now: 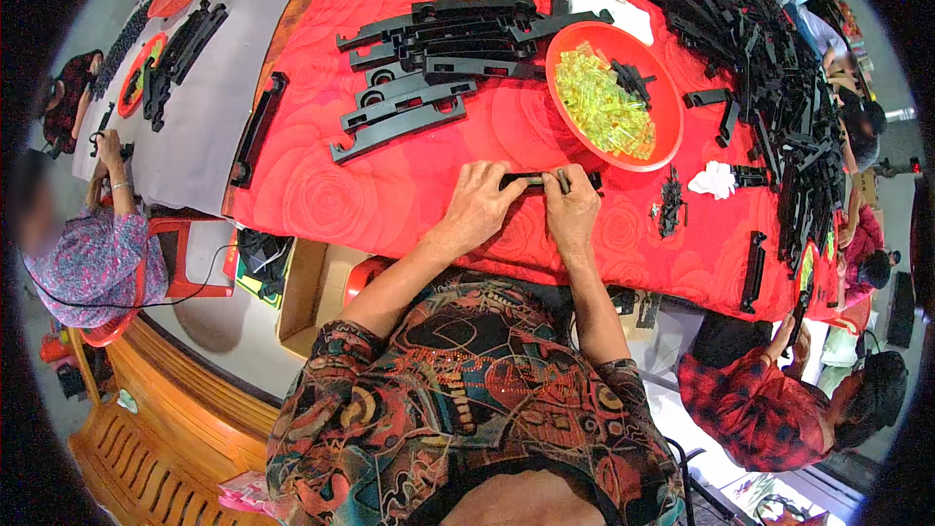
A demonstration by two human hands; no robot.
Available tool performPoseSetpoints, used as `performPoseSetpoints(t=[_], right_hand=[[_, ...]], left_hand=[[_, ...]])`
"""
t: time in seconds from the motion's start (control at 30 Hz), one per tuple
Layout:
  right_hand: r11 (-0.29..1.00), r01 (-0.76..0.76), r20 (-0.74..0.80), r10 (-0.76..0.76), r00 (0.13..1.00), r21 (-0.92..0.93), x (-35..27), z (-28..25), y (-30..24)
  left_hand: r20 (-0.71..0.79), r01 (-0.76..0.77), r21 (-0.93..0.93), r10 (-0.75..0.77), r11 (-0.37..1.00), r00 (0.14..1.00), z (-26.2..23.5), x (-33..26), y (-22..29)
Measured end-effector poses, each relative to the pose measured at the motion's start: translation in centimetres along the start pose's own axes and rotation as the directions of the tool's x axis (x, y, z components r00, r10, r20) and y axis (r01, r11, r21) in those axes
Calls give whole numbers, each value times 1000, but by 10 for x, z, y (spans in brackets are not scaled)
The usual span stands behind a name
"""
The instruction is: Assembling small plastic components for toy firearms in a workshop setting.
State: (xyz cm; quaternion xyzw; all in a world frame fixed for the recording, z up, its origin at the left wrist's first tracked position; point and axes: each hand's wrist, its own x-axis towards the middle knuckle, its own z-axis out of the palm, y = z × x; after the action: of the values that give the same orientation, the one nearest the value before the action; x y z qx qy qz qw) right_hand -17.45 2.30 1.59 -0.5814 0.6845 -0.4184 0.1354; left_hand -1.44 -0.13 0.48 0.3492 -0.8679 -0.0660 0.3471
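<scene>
At the near side of the red tablecloth, my left hand (479,203) is closed on the left end of a long black plastic part (524,181). Over that part's right end, my right hand (572,203) has its fingers bent and pressed down. What lies under those fingertips is too small to make out. Just beyond my right hand stands a red bowl (666,148) with many small yellow-green translucent pieces (604,107) and a few small black pieces (633,83). A stack of similar long black parts (409,107) lies ahead of my left hand.
A large heap of black parts (769,68) covers the table's right side. Small black bits (670,203) and a crumpled white tissue (714,181) lie right of the bowl. Co-workers sit at left (93,253) and right (750,409). A wooden bench (166,429) stands at lower left.
</scene>
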Motion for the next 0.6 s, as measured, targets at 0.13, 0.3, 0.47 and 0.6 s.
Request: performPoseSetpoints(t=[0.13,0.3,0.47,0.6], right_hand=[[1000,-8,-61,8,998,-14,-3,6,3],[998,64,-89,-66,994,-23,-11,9,2],[981,180,-103,-186,977,-71,-18,0,-4],[983,169,14,-169,986,-75,-21,-1,0]], left_hand=[[36,-7,51,5,999,999,3,1,2],[81,12,103,-20,995,996,6,1,4],[84,56,123,-67,991,994,13,0,7],[60,55,128,-63,990,996,10,0,8]])
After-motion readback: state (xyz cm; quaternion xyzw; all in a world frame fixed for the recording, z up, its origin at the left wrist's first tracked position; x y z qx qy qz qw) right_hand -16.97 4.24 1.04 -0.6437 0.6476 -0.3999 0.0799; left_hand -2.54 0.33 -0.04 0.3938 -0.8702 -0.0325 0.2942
